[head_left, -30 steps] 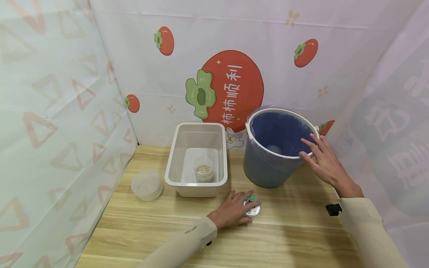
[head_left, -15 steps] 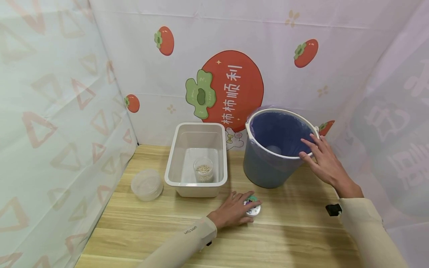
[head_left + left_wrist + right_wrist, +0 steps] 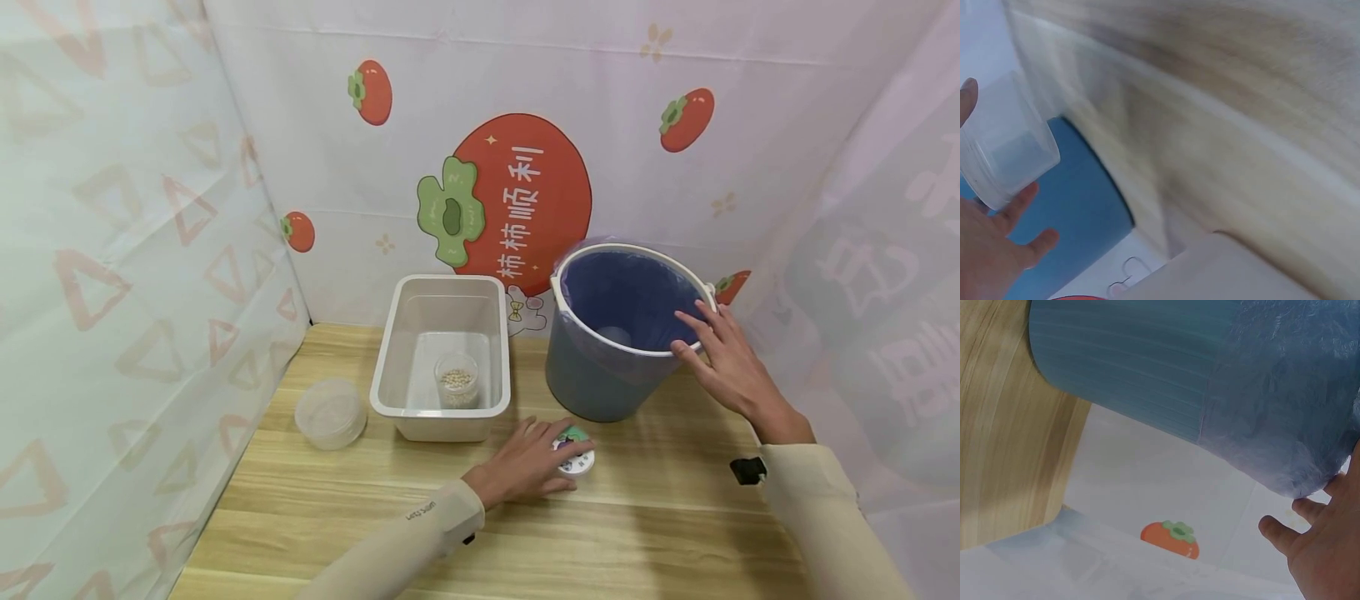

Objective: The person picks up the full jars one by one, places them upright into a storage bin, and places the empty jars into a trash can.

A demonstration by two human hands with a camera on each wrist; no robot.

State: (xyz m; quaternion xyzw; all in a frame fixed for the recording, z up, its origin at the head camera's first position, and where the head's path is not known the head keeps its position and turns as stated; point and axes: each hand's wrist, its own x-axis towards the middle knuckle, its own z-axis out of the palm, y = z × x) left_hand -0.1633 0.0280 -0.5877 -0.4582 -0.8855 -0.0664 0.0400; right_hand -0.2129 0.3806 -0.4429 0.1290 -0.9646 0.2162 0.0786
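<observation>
My left hand (image 3: 543, 454) grips a small clear cup with a printed lid (image 3: 575, 456) on the wooden table, just in front of the blue bucket (image 3: 600, 375). The left wrist view is blurred, but the cup (image 3: 1004, 147) shows between thumb and fingers (image 3: 1019, 200). My right hand (image 3: 708, 342) rests with straight fingers on the bucket's white rim at its right side. The bucket (image 3: 1147, 369) is lined with a thin plastic bag, and the fingers (image 3: 1310, 515) touch its upper edge.
A white plastic bin (image 3: 384, 358) stands left of the bucket with a small jar of pale beans (image 3: 457, 379) inside. A clear round lidded container (image 3: 331, 412) sits at the far left. Fabric walls enclose the table on three sides.
My left hand has slid the small cup a little to the right, toward the bucket. The right hand has stayed on the rim.
</observation>
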